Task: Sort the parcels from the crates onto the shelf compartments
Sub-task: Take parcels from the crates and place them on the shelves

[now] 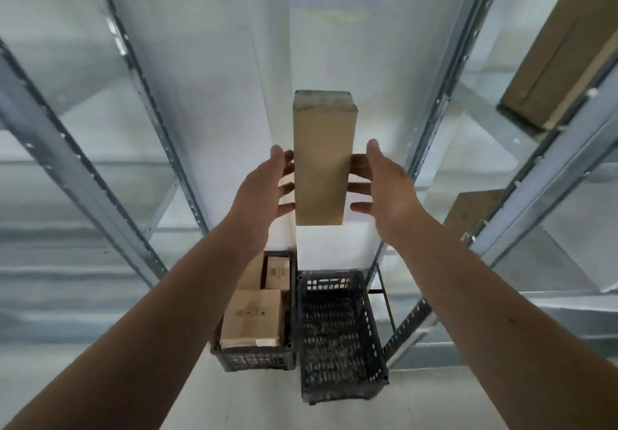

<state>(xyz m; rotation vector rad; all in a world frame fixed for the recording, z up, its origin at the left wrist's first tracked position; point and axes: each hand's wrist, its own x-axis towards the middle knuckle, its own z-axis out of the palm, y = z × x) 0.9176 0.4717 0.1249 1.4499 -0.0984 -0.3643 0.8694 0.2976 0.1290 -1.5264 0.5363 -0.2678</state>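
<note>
My left hand [264,189] and right hand [384,189] press the long parcel [321,159] between them, fingers [359,189] spread nearly straight along its sides. I judge this steadies it endwise for a shelf [551,155] compartment. It hangs above the crates [254,359], well clear of both.

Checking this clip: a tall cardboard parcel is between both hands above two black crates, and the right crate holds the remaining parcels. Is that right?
Not quite. In the head view the remaining parcels lie in the left crate; the right crate shows none inside. The rest stands.
</note>
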